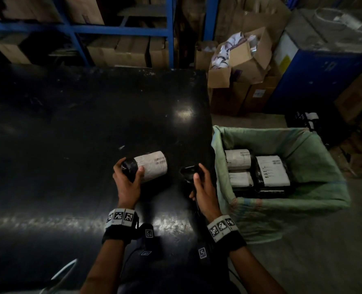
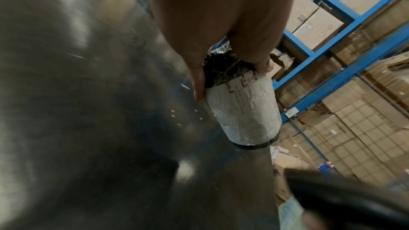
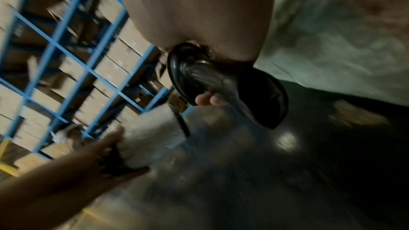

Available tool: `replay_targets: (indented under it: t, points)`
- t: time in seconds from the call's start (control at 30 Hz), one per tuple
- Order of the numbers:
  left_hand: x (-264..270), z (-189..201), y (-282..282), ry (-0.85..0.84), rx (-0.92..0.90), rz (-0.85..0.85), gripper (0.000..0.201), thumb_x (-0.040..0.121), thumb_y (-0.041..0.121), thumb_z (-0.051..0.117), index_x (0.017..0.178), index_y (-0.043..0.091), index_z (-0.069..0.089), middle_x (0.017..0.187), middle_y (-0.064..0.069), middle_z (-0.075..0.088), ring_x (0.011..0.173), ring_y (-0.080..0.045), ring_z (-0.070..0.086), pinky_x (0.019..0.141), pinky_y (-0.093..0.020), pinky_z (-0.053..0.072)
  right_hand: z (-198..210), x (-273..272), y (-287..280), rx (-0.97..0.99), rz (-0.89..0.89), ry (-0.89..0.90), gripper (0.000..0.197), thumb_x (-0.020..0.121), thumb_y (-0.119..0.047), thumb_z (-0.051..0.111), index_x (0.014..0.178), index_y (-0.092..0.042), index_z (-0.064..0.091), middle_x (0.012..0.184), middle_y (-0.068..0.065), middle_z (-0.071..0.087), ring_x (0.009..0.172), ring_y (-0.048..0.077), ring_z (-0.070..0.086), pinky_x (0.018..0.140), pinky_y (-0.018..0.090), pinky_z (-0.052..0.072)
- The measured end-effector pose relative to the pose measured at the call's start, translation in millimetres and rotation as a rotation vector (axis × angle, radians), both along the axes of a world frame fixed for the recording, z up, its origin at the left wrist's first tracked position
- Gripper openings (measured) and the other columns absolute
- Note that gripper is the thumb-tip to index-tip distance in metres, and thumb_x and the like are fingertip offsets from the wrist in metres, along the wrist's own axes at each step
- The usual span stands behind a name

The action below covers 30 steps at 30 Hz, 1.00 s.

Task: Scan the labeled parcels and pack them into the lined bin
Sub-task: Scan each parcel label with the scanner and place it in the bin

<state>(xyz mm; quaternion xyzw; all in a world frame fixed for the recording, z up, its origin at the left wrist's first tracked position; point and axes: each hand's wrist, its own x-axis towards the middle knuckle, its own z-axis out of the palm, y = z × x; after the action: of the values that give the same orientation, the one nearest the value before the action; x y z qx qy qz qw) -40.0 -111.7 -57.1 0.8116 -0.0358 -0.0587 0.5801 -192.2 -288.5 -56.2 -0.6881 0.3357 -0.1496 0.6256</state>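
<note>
A round black parcel (image 1: 149, 166) with a white barcode label wrapped around it is held just above the black table (image 1: 80, 124). My left hand (image 1: 128, 175) grips its black end, thumb on the near side; the left wrist view shows the same parcel (image 2: 243, 111) in my left hand (image 2: 225, 69). Close to its right, my right hand (image 1: 199, 177) grips a black handheld scanner (image 1: 189, 169), whose head (image 3: 228, 83) points toward the blurred parcel (image 3: 152, 134). The green-lined bin (image 1: 315, 187) stands right of the table and holds several labeled parcels (image 1: 272, 170).
Blue shelving (image 1: 120, 30) stacked with cardboard boxes runs behind the table. Open cartons (image 1: 237, 66) and a blue cabinet (image 1: 315, 75) stand at the back right. A dark crate (image 1: 303, 122) sits on the floor behind the bin.
</note>
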Motion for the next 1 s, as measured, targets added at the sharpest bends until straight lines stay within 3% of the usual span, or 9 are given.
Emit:
replay_targets:
  t: [0.1, 0.3, 0.37, 0.47, 0.57, 0.63, 0.7, 0.83, 1.0]
  points:
    - [0.9, -2.8, 9.8, 0.010, 0.028, 0.018, 0.064, 0.093, 0.019, 0.075, 0.147, 0.015, 0.040, 0.146, -0.023, 0.039, 0.133, -0.037, 0.048, 0.114, -0.052, 0.044, -17.1, 2.2, 2.7, 0.008, 0.019, 0.071, 0.048, 0.101, -0.048, 0.041, 0.147, -0.039, 0.032, 0.129, 0.000, 0.061, 0.055, 0.006, 0.059, 0.053, 0.018, 0.048]
    - [0.1, -4.4, 16.2, 0.018, 0.031, 0.022, 0.063, 0.093, 0.019, 0.075, 0.146, 0.016, 0.041, 0.144, -0.021, 0.040, 0.133, -0.038, 0.048, 0.114, -0.056, 0.044, -47.4, 9.1, 12.5, 0.166, -0.007, 0.110, 0.050, 0.100, -0.046, 0.044, 0.148, -0.038, 0.031, 0.130, 0.010, 0.060, 0.052, 0.010, 0.053, 0.044, 0.018, 0.045]
    - [-1.6, -2.0, 15.1, 0.032, 0.013, 0.003, 0.063, 0.093, 0.021, 0.075, 0.146, 0.020, 0.040, 0.145, -0.020, 0.039, 0.133, -0.037, 0.049, 0.113, -0.056, 0.045, -57.2, 11.5, 15.1, 0.193, -0.016, 0.126, 0.050, 0.100, -0.046, 0.044, 0.148, -0.038, 0.030, 0.133, 0.010, 0.058, 0.065, 0.014, 0.061, 0.045, 0.019, 0.046]
    - [-4.8, 1.8, 12.7, 0.054, -0.032, -0.018, 0.063, 0.092, 0.032, 0.076, 0.144, 0.029, 0.040, 0.147, -0.017, 0.038, 0.132, -0.035, 0.051, 0.111, -0.057, 0.047, -71.3, 12.3, 17.1, 0.190, -0.018, 0.154, 0.052, 0.100, -0.045, 0.046, 0.148, -0.036, 0.029, 0.143, 0.006, 0.050, 0.106, 0.019, 0.065, 0.048, 0.018, 0.049]
    - [-5.2, -0.1, 11.7, 0.067, -0.069, -0.043, 0.072, 0.078, 0.061, 0.076, 0.138, 0.040, 0.042, 0.144, -0.016, 0.045, 0.129, -0.033, 0.056, 0.109, -0.059, 0.050, -70.5, 12.0, 14.6, 0.142, 0.016, 0.196, 0.054, 0.100, -0.045, 0.044, 0.150, -0.032, 0.028, 0.149, 0.007, 0.045, 0.124, 0.024, 0.056, 0.077, 0.027, 0.055]
    - [-5.2, -5.0, 10.1, 0.093, -0.088, -0.068, 0.080, 0.071, 0.075, 0.074, 0.137, 0.044, 0.043, 0.143, -0.015, 0.048, 0.129, -0.032, 0.057, 0.108, -0.059, 0.050, -70.2, 11.2, 9.0, 0.052, 0.031, 0.250, 0.054, 0.101, -0.044, 0.044, 0.151, -0.028, 0.029, 0.153, 0.007, 0.040, 0.137, 0.026, 0.044, 0.107, 0.035, 0.040]
    - [-6.1, -7.1, 7.7, 0.103, -0.104, -0.087, 0.083, 0.068, 0.080, 0.074, 0.137, 0.046, 0.043, 0.142, -0.013, 0.051, 0.128, -0.031, 0.058, 0.108, -0.058, 0.050, -67.9, 8.4, 3.1, -0.068, 0.036, 0.341, 0.053, 0.099, -0.048, 0.043, 0.149, -0.033, 0.031, 0.151, 0.009, 0.041, 0.141, 0.031, 0.036, 0.116, 0.042, 0.026]
    - [-13.4, 6.8, -0.6, 0.102, -0.140, -0.139, 0.071, 0.074, 0.071, 0.077, 0.134, 0.050, 0.046, 0.141, -0.012, 0.054, 0.127, -0.028, 0.062, 0.104, -0.057, 0.054, -44.9, 2.1, -3.4, -0.222, 0.000, 0.295, 0.050, 0.096, -0.053, 0.045, 0.145, -0.046, 0.034, 0.142, 0.009, 0.047, 0.133, 0.029, 0.042, 0.114, 0.049, 0.031]
    - [-28.6, 30.4, -20.0, 0.147, -0.249, -0.257, 0.050, 0.098, 0.010, 0.065, 0.142, 0.019, 0.043, 0.128, -0.005, 0.061, 0.119, -0.028, 0.065, 0.102, -0.056, 0.055, 0.0, 4.7, -10.1, -0.113, 0.050, -0.040, 0.048, 0.096, -0.050, 0.050, 0.141, -0.055, 0.035, 0.143, 0.005, 0.045, 0.128, 0.015, 0.049, 0.107, 0.043, 0.045]
